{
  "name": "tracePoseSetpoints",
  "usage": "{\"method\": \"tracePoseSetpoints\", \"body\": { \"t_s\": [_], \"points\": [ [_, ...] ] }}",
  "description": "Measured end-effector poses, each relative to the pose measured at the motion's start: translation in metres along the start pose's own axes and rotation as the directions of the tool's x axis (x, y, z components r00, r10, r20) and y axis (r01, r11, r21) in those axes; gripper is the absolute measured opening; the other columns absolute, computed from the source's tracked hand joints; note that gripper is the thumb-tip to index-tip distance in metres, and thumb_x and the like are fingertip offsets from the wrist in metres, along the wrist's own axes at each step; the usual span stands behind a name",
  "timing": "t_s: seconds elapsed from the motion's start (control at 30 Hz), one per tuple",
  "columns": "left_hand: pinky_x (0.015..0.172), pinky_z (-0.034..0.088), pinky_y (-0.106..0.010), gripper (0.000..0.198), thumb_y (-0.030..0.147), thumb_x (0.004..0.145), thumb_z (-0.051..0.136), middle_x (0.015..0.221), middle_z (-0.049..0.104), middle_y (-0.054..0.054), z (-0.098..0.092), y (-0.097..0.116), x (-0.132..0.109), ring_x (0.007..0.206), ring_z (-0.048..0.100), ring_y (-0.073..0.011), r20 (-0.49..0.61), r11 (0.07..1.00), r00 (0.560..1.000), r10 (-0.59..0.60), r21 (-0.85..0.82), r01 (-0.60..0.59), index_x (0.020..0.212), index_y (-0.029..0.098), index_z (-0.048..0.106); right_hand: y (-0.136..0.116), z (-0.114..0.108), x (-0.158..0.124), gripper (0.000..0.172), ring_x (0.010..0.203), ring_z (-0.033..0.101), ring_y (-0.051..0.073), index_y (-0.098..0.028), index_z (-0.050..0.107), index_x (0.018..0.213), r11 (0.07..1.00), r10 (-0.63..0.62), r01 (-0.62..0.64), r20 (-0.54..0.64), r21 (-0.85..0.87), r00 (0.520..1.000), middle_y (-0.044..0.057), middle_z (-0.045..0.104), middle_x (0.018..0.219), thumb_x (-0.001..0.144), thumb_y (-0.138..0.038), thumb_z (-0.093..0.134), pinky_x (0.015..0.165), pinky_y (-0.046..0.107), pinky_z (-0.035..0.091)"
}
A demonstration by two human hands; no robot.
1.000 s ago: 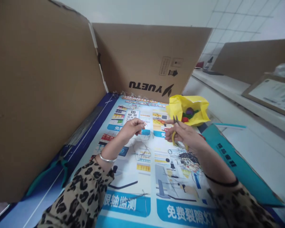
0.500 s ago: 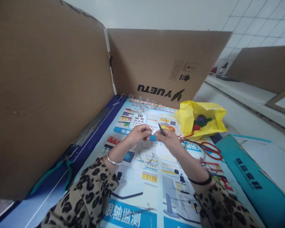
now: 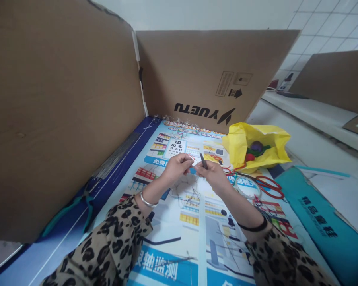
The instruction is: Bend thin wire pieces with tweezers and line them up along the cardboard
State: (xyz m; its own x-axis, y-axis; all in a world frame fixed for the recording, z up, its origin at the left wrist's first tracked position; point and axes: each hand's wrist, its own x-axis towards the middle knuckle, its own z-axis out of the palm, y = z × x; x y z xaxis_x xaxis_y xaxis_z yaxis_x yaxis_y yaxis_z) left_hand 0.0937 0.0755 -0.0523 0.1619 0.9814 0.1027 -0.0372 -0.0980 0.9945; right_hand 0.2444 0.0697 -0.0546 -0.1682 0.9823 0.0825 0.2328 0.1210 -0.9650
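Above the printed sheet, my left hand (image 3: 179, 166) has its thumb and forefinger pinched on a small piece of red thread or red-wrapped wire (image 3: 192, 157). Close beside it on the right, my right hand (image 3: 212, 171) is closed around a slim dark pointed tool (image 3: 202, 159) that sticks up from the fingers; its exact kind is not clear. The fingertips of both hands almost meet. Below them a tangle of thin wire (image 3: 188, 195) lies on the sheet.
A yellow bag (image 3: 238, 145) with balls of yarn stands at the right, near red-handled scissors (image 3: 270, 187) and a round clear ring (image 3: 248, 188). Teal-handled pliers (image 3: 88, 208) and straight wires (image 3: 116, 157) lie left. Cardboard panels (image 3: 203, 67) wall the back and left; a teal box (image 3: 319, 222) sits right.
The hands keep the same grip close together, with only slight finger movement. The whole view has shifted slightly, so objects on the right sit farther right.
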Motion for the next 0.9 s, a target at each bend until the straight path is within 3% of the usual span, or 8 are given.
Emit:
{"method": "tracePoseSetpoints", "body": {
  "t_s": [0.33,0.47,0.63,0.77,0.9],
  "points": [
    [0.04,0.036,-0.017,0.017,0.028,0.069,0.058,0.049,0.049,0.005,0.007,-0.002,-0.003,0.041,0.044,-0.0065,-0.075,0.996,0.995,-0.059,-0.068,0.054,0.065,0.016,0.047,0.002,0.002,0.001,0.021,0.055,0.046,0.011,-0.017,0.055,0.066,0.997,-0.022,0.021,-0.013,-0.072,1.0,-0.002,0.054,0.057,0.067,-0.038,0.059,0.056,0.026,0.037],
    [0.042,0.038,-0.017,0.02,0.032,0.069,0.06,0.052,0.049,0.005,0.006,-0.001,-0.003,0.043,0.046,-0.0065,-0.01,0.989,0.996,-0.092,-0.113,0.091,0.069,0.016,0.048,0.001,0.001,0.001,0.02,0.057,0.047,0.012,-0.018,0.055,0.067,0.994,-0.035,0.033,-0.015,-0.108,0.999,-0.002,0.055,0.058,0.067,-0.037,0.058,0.057,0.027,0.037],
    [0.04,0.031,-0.018,0.026,0.039,0.071,0.059,0.055,0.05,0.004,0.001,-0.002,-0.003,0.042,0.041,-0.0053,0.069,0.999,0.997,-0.016,-0.03,0.018,0.08,0.015,0.059,0.001,-0.001,-0.001,0.021,0.054,0.044,0.011,-0.018,0.056,0.063,0.991,-0.041,0.042,0.014,-0.129,0.999,-0.004,0.051,0.054,0.066,-0.039,0.06,0.054,0.025,0.034],
    [0.042,0.027,-0.019,0.021,0.035,0.072,0.057,0.055,0.049,0.004,0.001,-0.004,-0.002,0.043,0.036,-0.0052,0.02,0.999,0.999,0.034,0.008,-0.034,0.074,0.015,0.062,0.002,-0.001,-0.001,0.027,0.054,0.048,0.011,-0.017,0.058,0.067,0.995,-0.004,0.009,0.051,-0.103,0.999,-0.002,0.056,0.056,0.067,-0.044,0.061,0.054,0.025,0.038],
    [0.055,0.035,-0.02,0.015,0.03,0.071,0.059,0.065,0.057,0.001,-0.003,-0.002,0.0,0.059,0.047,-0.009,-0.051,0.995,0.994,0.099,0.012,-0.098,0.07,0.015,0.062,0.0,-0.009,0.0,0.039,0.065,0.059,0.014,-0.017,0.06,0.083,0.998,0.064,-0.063,0.057,-0.015,0.996,0.004,0.065,0.073,0.072,-0.054,0.054,0.06,0.027,0.046]
  ]
}}
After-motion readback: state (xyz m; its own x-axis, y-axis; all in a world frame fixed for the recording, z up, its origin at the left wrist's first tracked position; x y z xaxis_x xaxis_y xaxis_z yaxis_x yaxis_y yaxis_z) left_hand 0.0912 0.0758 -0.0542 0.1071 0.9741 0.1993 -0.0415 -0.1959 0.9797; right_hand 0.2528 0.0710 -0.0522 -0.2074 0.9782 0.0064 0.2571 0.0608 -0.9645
